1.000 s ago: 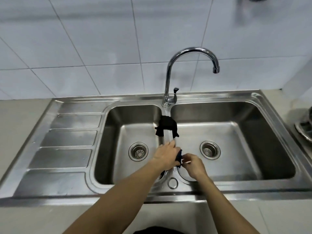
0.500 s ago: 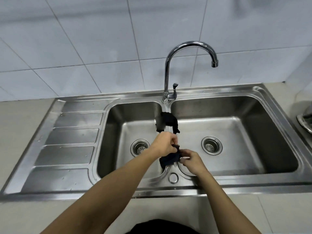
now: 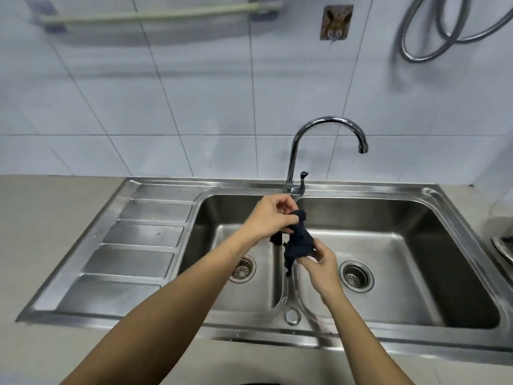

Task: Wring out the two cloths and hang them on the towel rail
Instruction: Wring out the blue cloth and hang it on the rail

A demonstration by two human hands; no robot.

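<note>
A small dark navy cloth (image 3: pixel 299 242) hangs bunched between both hands above the divider of the double steel sink (image 3: pixel 277 287). My left hand (image 3: pixel 266 218) grips its upper end, close to the tap's base. Lower and to the right, my right hand (image 3: pixel 319 262) pinches the cloth's bottom part, and a thin tail dangles below. A dark scrap (image 3: pixel 276 240) shows under my left hand; I cannot tell whether it is the second cloth. The pale towel rail (image 3: pixel 150 15) is fixed high on the tiled wall at upper left, with nothing on it.
A chrome gooseneck tap (image 3: pixel 327 126) stands behind the divider, spout over the right basin. A brown hook plate (image 3: pixel 336 22) and a looped metal hose (image 3: pixel 416 51) are on the wall at upper right. The ribbed drainboard (image 3: pixel 138 245) lies left; a metal dish (image 3: pixel 502 245) sits at the right edge.
Both hands have lifted the dark cloth off the divider and raised it toward the tap. The view has tilted up, bringing the towel rail, hook plate and hose into sight.
</note>
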